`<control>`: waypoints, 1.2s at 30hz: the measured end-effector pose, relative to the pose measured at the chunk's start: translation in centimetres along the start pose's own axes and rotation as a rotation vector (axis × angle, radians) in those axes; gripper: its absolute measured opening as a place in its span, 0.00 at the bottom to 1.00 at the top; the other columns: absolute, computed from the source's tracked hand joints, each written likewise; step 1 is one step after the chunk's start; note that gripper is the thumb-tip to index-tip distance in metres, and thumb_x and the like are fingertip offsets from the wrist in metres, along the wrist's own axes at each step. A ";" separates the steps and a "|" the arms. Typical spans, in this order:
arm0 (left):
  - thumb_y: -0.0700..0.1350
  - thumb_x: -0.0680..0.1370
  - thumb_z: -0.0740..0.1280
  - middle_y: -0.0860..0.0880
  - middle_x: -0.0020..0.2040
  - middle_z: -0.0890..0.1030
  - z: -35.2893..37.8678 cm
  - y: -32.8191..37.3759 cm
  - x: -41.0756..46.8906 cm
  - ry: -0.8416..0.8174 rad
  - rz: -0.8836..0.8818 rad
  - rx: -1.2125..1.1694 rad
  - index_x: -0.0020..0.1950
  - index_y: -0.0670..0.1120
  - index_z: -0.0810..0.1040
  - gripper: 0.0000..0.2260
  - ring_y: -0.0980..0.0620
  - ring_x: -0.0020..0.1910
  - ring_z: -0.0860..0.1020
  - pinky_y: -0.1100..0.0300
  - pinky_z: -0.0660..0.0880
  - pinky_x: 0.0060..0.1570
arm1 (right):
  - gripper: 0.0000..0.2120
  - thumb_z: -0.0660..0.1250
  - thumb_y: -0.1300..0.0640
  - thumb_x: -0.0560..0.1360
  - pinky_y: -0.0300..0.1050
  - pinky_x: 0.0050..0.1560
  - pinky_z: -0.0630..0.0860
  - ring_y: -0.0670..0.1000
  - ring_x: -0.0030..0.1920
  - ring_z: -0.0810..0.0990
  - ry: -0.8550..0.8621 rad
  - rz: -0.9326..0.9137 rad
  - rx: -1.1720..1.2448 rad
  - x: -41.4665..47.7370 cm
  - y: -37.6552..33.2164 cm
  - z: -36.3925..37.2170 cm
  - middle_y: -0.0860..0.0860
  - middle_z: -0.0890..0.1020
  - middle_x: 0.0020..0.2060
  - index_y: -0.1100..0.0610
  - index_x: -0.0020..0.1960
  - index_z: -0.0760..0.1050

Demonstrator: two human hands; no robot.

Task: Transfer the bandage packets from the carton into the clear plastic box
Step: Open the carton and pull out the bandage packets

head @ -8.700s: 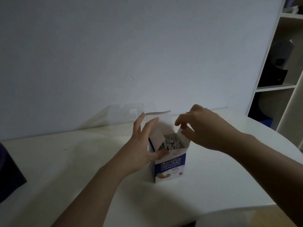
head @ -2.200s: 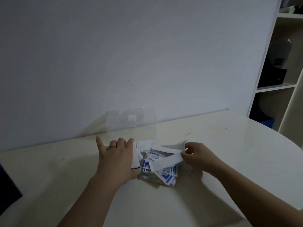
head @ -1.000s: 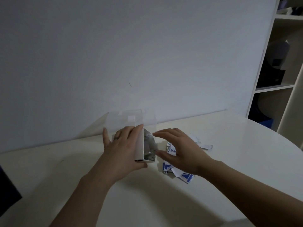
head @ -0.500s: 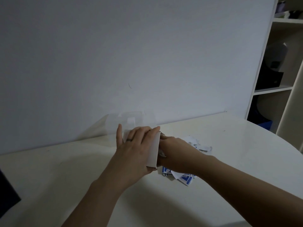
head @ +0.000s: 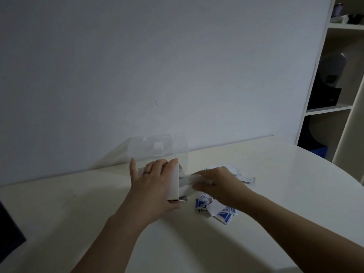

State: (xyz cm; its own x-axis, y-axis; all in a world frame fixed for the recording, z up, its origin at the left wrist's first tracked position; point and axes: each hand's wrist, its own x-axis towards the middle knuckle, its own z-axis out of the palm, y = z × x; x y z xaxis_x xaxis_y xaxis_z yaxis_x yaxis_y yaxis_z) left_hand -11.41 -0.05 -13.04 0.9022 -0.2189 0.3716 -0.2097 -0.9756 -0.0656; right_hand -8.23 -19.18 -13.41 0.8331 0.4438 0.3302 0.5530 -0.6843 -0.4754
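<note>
Left grip (head: 155,186) curled round white cardboard carton (head: 173,183), lying sideways on pale counter (head: 78,213). White-and-blue paper bandage packets (head: 223,213) loose right of carton; right grip (head: 218,186) at carton's mouth, seemingly pinching more. Emptying step; next, likely gather them into clear plastic box (head: 157,148) just behind carton.

The dim, bluish-grey light is soft, casting faint blurry-edged shadows of the forearms (head: 118,233) on the table (head: 275,174), while motion blur smears the right hand (head: 216,184), the clear box (head: 157,148) barely shows against the wall (head: 177,66), and the lines of the shelf (head: 327,110) lean at the right edge.
</note>
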 end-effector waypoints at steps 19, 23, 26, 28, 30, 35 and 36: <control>0.69 0.59 0.71 0.52 0.69 0.68 1.3 -3.7 0.5 0.232 -0.018 -0.074 0.75 0.53 0.56 0.49 0.46 0.66 0.71 0.31 0.49 0.67 | 0.34 0.71 0.40 0.68 0.37 0.54 0.71 0.41 0.54 0.74 0.169 0.133 -0.136 -0.6 2.4 -1.2 0.44 0.67 0.67 0.46 0.70 0.65; 0.70 0.60 0.66 0.49 0.67 0.69 1.4 -3.3 0.8 0.383 0.089 -0.092 0.73 0.49 0.58 0.47 0.47 0.64 0.73 0.33 0.56 0.66 | 0.28 0.69 0.43 0.71 0.28 0.48 0.66 0.31 0.41 0.68 0.044 -0.138 -0.156 -0.8 -1.6 -1.4 0.40 0.70 0.66 0.43 0.69 0.66; 0.71 0.63 0.64 0.48 0.68 0.67 1.0 -2.7 0.8 0.476 0.175 -0.147 0.73 0.47 0.57 0.46 0.49 0.67 0.67 0.37 0.55 0.69 | 0.28 0.66 0.46 0.75 0.34 0.55 0.69 0.37 0.54 0.73 -0.069 -0.194 -0.232 -1.1 -3.5 -1.1 0.40 0.66 0.70 0.43 0.72 0.61; 0.70 0.66 0.63 0.47 0.68 0.66 0.7 -2.4 0.8 0.536 0.224 -0.194 0.73 0.44 0.58 0.44 0.50 0.69 0.65 0.39 0.55 0.71 | 0.26 0.64 0.48 0.77 0.44 0.63 0.72 0.46 0.63 0.74 -0.078 -0.221 -0.252 -1.0 -3.6 -0.4 0.42 0.67 0.70 0.44 0.73 0.61; 0.67 0.66 0.65 0.46 0.69 0.66 0.6 -2.2 0.7 0.578 0.254 -0.222 0.73 0.43 0.58 0.43 0.50 0.70 0.64 0.41 0.56 0.71 | 0.20 0.63 0.52 0.78 0.50 0.59 0.75 0.49 0.60 0.77 -0.033 -0.282 -0.229 -0.8 -3.3 0.3 0.43 0.73 0.67 0.46 0.70 0.67; 0.70 0.67 0.63 0.46 0.70 0.66 0.6 -2.5 0.5 0.534 0.230 -0.346 0.73 0.43 0.55 0.45 0.50 0.72 0.62 0.45 0.54 0.72 | 0.11 0.67 0.58 0.74 0.45 0.39 0.80 0.51 0.41 0.83 0.079 -0.477 -0.254 -0.8 -3.1 -0.1 0.50 0.85 0.46 0.54 0.55 0.81; 0.72 0.67 0.61 0.48 0.71 0.65 0.7 -2.5 0.5 0.506 0.219 -0.367 0.74 0.44 0.54 0.46 0.50 0.72 0.61 0.45 0.53 0.73 | 0.10 0.67 0.58 0.72 0.42 0.36 0.78 0.50 0.37 0.83 0.090 -0.507 -0.284 -0.8 -3.1 -0.2 0.49 0.85 0.41 0.54 0.52 0.82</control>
State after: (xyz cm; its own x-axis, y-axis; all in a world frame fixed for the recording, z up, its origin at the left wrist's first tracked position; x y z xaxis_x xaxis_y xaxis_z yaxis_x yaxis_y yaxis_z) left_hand -10.19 2.23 -13.31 0.5545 -0.2881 0.7807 -0.5637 -0.8202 0.0977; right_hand -10.67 -17.56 -12.00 0.4538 0.7139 0.5333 0.8463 -0.5327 -0.0071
